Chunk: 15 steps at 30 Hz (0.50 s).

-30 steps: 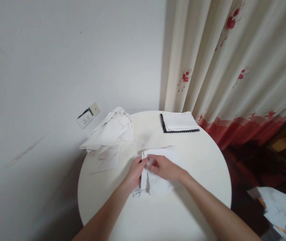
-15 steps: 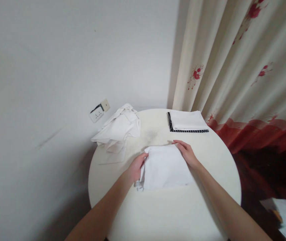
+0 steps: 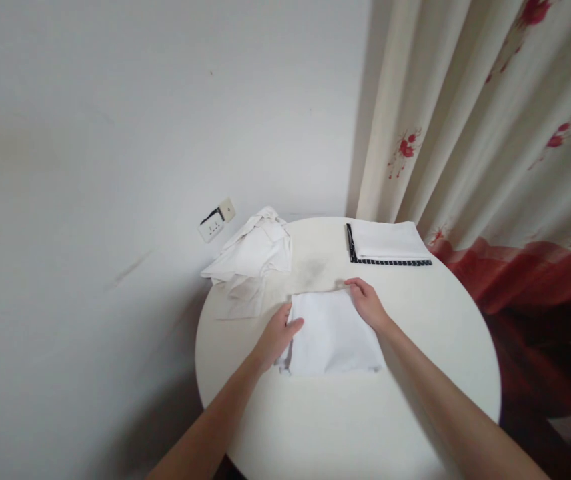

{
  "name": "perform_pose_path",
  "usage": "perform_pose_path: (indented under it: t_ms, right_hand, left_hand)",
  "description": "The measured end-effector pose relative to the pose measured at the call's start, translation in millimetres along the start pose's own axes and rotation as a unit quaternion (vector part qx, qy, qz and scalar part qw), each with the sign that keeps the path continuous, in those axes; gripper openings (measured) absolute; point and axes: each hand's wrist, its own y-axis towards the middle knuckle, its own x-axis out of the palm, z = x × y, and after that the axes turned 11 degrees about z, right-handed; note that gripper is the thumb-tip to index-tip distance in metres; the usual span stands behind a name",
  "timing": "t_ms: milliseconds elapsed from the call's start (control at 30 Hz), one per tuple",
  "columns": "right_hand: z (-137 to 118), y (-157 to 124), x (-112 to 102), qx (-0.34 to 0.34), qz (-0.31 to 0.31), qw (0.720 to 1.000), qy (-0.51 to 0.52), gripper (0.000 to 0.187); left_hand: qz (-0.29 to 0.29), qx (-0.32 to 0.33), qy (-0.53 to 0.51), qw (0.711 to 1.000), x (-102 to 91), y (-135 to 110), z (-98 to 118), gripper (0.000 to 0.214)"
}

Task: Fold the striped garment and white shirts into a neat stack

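Observation:
A folded white cloth lies on the round white table in front of me, its layers showing along the left side. My left hand grips that left edge, thumb on top and fingers curled at the side. At the far right corner, my right hand holds the back edge with bent fingers; its thumb is mostly hidden.
Crumpled white fabric is heaped at the table's back left, beside a thin clear sheet. Folded white cloth rests on black patterned cloth at the back right. A wall socket, curtain and table rim border the area.
My left thumb has come over the top of the cloth's left edge. The cloth lies flatter and squarer at the near side. The view has shifted slightly left.

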Motion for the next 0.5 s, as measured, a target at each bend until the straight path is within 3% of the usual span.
perform_pose_path:
  t_ms: [100,233,367,500]
  right_hand:
    - [-12,-4,7,-0.020,-0.008,0.997,-0.069,0.032]
    - [-23,-9,10,-0.060,-0.037,0.975,-0.212,0.034]
    - [-24,-10,9,-0.058,-0.046,0.968,-0.241,0.034]
    - [-21,-10,10,-0.061,-0.054,0.965,-0.250,0.033]
  left_hand:
    - [-0.020,-0.003,0.007,1.000,-5.4,0,-8,0.033]
    - [0.065,-0.045,0.039,0.996,-10.9,1,-19,0.044]
    - [0.098,0.043,0.173,0.979,-16.4,-1,-23,0.016]
    - [0.069,0.074,0.263,0.960,-19.3,-1,-17,0.031]
